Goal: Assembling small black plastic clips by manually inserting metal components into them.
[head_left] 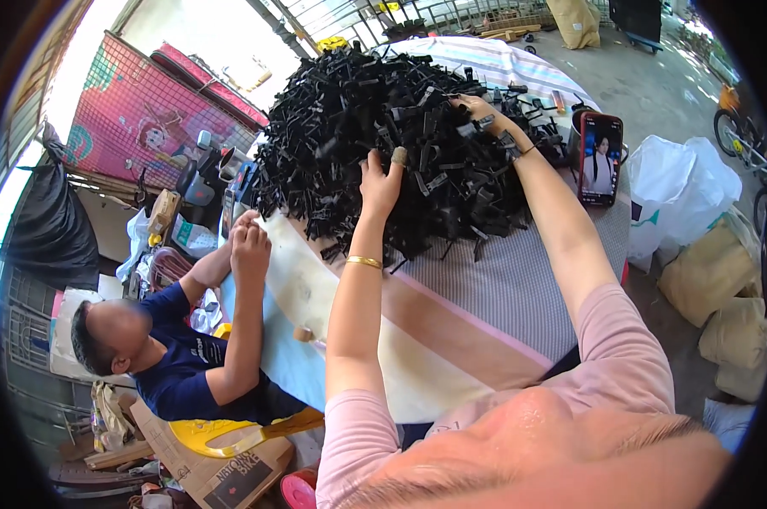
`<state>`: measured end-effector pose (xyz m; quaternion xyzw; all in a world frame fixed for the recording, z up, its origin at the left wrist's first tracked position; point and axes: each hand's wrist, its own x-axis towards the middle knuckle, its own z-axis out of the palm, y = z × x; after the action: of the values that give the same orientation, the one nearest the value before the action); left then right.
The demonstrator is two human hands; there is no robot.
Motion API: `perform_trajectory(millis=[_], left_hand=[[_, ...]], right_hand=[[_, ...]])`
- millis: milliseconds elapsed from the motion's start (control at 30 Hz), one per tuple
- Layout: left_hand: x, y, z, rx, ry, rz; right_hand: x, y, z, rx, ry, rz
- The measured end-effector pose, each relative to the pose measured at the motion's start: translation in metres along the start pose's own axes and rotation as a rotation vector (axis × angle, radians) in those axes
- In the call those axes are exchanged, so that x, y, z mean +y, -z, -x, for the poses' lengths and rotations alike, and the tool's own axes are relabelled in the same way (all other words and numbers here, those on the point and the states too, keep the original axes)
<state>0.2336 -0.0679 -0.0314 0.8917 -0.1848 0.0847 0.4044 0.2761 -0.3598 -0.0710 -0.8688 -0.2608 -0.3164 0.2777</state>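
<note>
A big heap of small black plastic parts [341, 127], many of them clip-like with thin prongs, covers the far part of the table. My left hand [380, 185] is at the near side of the heap, its thumb and a finger spread apart; the thumb tip has a tan wrap. Nothing shows between them, and the other fingers are out of sight. Farther right, my right hand [483, 112] reaches onto the heap's upper right side. Black pieces hide part of its fingers, so I cannot tell whether it grips any.
Cloths cover the table [485, 293]; a small tan piece [304, 333] lies near the left edge. A phone [599, 159] stands at the right. On the left sits a co-worker [175, 348], hands together at the table. White bags [684, 191] and brown sacks [710, 271] stand right of the table.
</note>
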Motion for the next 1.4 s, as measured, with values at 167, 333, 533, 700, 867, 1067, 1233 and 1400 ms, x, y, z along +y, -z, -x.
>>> perform_trajectory(millis=[167,333,533,700,867,1067,1233,1400], left_hand=[[-0.005,0.018,0.042,0.046,0.001,0.084],[-0.004,0.026,0.074,0.082,-0.021,0.087],[-0.006,0.041,0.101,0.146,-0.031,0.146],[0.035,0.051,0.147,0.498,-0.114,0.127],[0.115,0.042,0.215,0.365,-0.787,0.019],[0.086,-0.005,0.24,-0.053,-0.796,-0.331],[0.073,-0.008,0.249,-0.015,-0.784,-0.397],[0.071,0.002,0.253,0.055,-0.784,-0.252]], right_hand=[[-0.063,-0.007,0.006,0.073,-0.384,-0.505],[-0.085,-0.008,0.017,0.151,-0.409,-0.559],[-0.125,-0.001,0.016,0.289,-0.292,-0.315],[-0.174,-0.007,0.012,0.498,-0.281,0.496],[-0.194,-0.001,0.012,0.476,-0.388,0.701],[-0.216,0.043,0.009,0.495,-0.59,0.461],[-0.2,0.095,0.003,0.775,-0.455,-0.201],[-0.207,0.138,0.011,0.805,-0.465,-0.831]])
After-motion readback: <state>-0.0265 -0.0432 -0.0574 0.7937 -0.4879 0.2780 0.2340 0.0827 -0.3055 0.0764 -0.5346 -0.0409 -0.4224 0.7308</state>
